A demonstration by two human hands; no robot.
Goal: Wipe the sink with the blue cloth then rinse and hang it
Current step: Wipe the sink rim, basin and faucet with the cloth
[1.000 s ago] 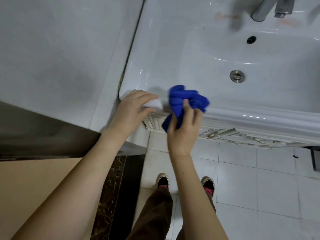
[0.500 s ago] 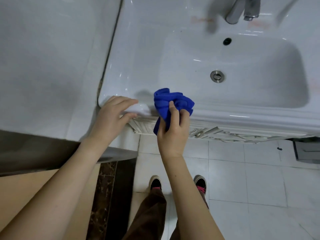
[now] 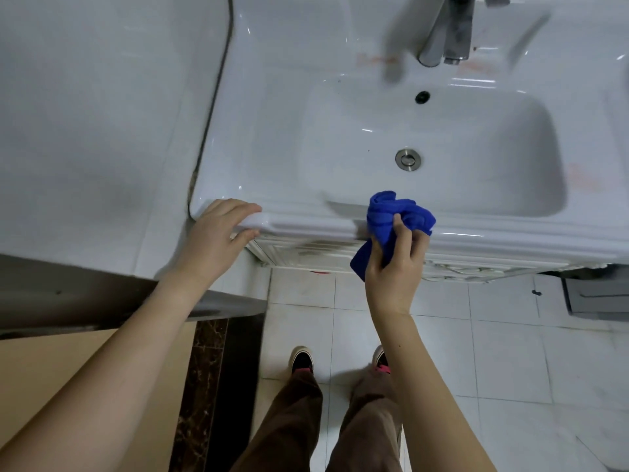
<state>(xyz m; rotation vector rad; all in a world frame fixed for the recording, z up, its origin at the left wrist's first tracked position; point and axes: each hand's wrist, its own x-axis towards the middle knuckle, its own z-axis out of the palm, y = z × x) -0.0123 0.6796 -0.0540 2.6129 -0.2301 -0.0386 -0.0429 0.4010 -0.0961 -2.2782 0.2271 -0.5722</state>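
A white ceramic sink (image 3: 272,107) fills the upper half of the view, with a round metal drain (image 3: 407,159) in its basin and a chrome tap (image 3: 442,32) at the back. My right hand (image 3: 394,267) grips a bunched blue cloth (image 3: 391,219) and holds it against the sink's front rim, near the middle. A loose corner of the cloth hangs below the rim. My left hand (image 3: 214,240) rests on the sink's front left corner, fingers over the top edge and thumb under it.
A white tiled wall (image 3: 95,124) runs along the sink's left side. Under the rim is a white cabinet front (image 3: 306,257). White floor tiles (image 3: 510,352) lie below, with my legs and shoes (image 3: 301,359). A dark marble threshold (image 3: 211,386) and a tan surface lie at lower left.
My right hand has slid the blue cloth to the right along the front rim, away from my left hand. My left hand stays on the left corner. The view has shifted right.
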